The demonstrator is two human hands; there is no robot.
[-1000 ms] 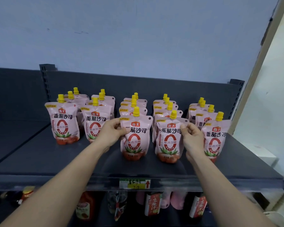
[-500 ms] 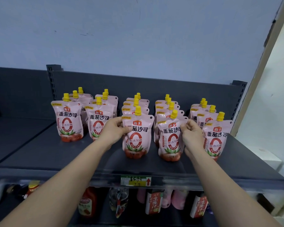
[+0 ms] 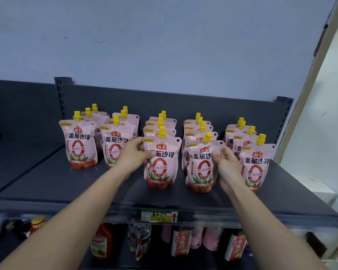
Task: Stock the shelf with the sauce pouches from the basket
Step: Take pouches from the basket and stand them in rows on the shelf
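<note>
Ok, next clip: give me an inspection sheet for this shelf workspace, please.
Surface: dark grey shelf.
Job's things: pink sauce pouches with yellow caps, five columns; basket not in view.
Clutter: nothing seen.
Hands: left hand grips the centre front pouch at its left edge; right hand pinches the tilted front pouch at its right edge.
Cables: nothing seen.
Surroundings: pale blue wall; price tag on shelf lip; bottles on the tier below.
</note>
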